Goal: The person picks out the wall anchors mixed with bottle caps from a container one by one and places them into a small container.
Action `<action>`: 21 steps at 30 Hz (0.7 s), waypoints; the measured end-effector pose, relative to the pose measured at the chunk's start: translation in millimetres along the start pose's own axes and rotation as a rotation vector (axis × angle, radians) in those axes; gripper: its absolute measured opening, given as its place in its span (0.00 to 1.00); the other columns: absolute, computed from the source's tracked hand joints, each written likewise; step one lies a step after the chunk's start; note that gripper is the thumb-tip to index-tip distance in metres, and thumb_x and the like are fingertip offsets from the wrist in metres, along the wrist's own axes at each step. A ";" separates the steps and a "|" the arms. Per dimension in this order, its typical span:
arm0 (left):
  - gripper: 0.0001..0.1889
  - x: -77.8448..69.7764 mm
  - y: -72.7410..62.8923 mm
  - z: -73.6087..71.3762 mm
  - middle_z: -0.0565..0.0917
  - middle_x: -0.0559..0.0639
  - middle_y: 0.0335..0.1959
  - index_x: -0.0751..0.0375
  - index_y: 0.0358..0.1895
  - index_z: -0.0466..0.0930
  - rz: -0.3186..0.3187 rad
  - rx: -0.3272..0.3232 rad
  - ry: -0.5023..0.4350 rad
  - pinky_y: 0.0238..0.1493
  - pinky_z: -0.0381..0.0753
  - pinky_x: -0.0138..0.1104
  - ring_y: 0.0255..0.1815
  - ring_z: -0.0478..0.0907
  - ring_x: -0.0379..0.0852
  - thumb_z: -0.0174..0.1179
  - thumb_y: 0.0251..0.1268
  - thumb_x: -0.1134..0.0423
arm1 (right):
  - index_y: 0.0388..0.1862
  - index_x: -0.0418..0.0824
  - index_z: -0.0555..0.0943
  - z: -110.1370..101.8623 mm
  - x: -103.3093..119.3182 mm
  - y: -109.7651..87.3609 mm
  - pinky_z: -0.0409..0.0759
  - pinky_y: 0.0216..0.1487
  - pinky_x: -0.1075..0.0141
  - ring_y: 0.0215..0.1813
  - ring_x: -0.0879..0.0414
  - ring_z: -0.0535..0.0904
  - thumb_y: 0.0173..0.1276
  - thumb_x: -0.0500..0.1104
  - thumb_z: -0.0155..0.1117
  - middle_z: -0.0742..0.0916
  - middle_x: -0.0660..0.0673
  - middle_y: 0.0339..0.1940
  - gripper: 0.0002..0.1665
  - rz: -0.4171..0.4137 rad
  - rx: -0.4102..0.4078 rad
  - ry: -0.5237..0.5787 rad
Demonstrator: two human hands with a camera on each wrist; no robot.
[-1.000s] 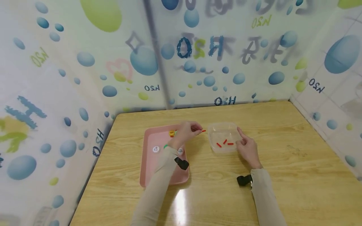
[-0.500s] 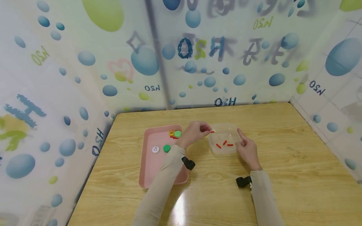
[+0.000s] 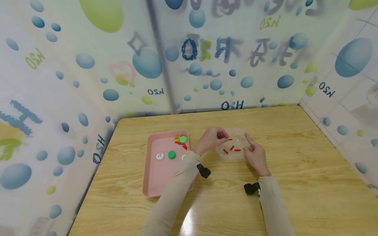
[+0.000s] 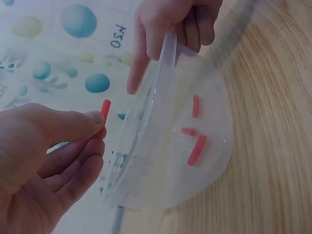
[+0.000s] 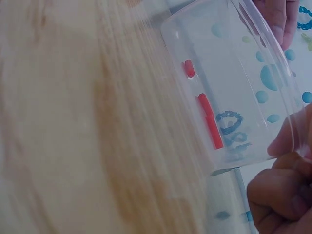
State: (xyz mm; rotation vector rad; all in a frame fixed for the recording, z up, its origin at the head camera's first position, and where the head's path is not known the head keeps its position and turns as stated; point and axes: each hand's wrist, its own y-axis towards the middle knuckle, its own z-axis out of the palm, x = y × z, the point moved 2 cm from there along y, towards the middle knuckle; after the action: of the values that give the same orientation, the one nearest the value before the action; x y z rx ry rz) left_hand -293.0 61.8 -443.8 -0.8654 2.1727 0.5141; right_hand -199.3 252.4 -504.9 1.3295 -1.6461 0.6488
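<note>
Between thumb and index finger, my left hand (image 3: 210,141) pinches a short red stick (image 4: 105,115). In the head view it is over the near-left part of a clear plastic container (image 3: 240,141). Several red sticks (image 3: 237,150) lie on the container's bottom. On the container's right side, my right hand (image 3: 256,158) grips the rim with the thumb and curled fingers, the index finger stretched along the edge. From the right wrist view the container wall (image 5: 258,146) shows close beside that hand, partly covered by it.
A pink tray (image 3: 152,178) stands left of the container on the wooden table (image 3: 295,157). In it lie a white round cap (image 3: 159,156), a green cap (image 3: 172,155), a light green cap (image 3: 183,139), a yellow piece (image 3: 176,139) and several red sticks (image 3: 184,147).
My left hand has moved right with the red stick, from beside the pink tray to over the clear container. More of the tray's contents now shows. My right hand keeps its grip on the rim.
</note>
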 end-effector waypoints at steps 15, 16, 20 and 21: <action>0.09 1.9 -6.9 -1.7 0.88 0.49 0.39 0.64 0.48 0.87 -0.040 0.020 -0.003 0.41 0.81 0.25 0.37 0.80 0.38 0.63 0.72 0.64 | 0.77 0.47 0.69 3.6 0.1 -1.8 0.59 0.17 0.70 0.14 0.66 0.56 0.66 0.31 0.54 0.65 0.56 0.12 0.38 -0.004 0.005 0.002; 0.09 2.7 -7.6 -2.9 0.88 0.49 0.40 0.64 0.48 0.87 -0.042 0.016 -0.004 0.41 0.81 0.25 0.37 0.80 0.38 0.63 0.72 0.64 | 0.77 0.47 0.69 3.0 0.2 -1.8 0.59 0.17 0.70 0.15 0.65 0.56 0.67 0.31 0.54 0.65 0.56 0.11 0.38 -0.002 0.003 0.000; 0.09 5.3 -10.9 -7.2 0.88 0.50 0.40 0.65 0.47 0.87 -0.047 0.012 -0.014 0.41 0.81 0.25 0.37 0.80 0.39 0.63 0.72 0.64 | 0.77 0.47 0.68 1.1 -0.2 -1.8 0.58 0.18 0.70 0.15 0.64 0.55 0.67 0.32 0.53 0.64 0.57 0.11 0.38 0.007 0.006 -0.003; 0.09 5.5 -11.8 -7.9 0.88 0.51 0.40 0.66 0.47 0.87 -0.045 0.014 -0.016 0.40 0.80 0.26 0.37 0.80 0.39 0.63 0.72 0.64 | 0.77 0.48 0.68 0.9 -0.7 -1.8 0.58 0.18 0.71 0.15 0.63 0.54 0.67 0.32 0.53 0.63 0.57 0.11 0.38 0.009 0.008 -0.005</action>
State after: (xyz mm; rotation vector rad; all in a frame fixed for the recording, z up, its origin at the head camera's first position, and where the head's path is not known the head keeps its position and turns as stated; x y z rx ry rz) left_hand -291.2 46.6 -443.9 -0.8970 2.1347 0.4819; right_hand -197.9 251.5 -506.2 1.3315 -1.6554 0.6590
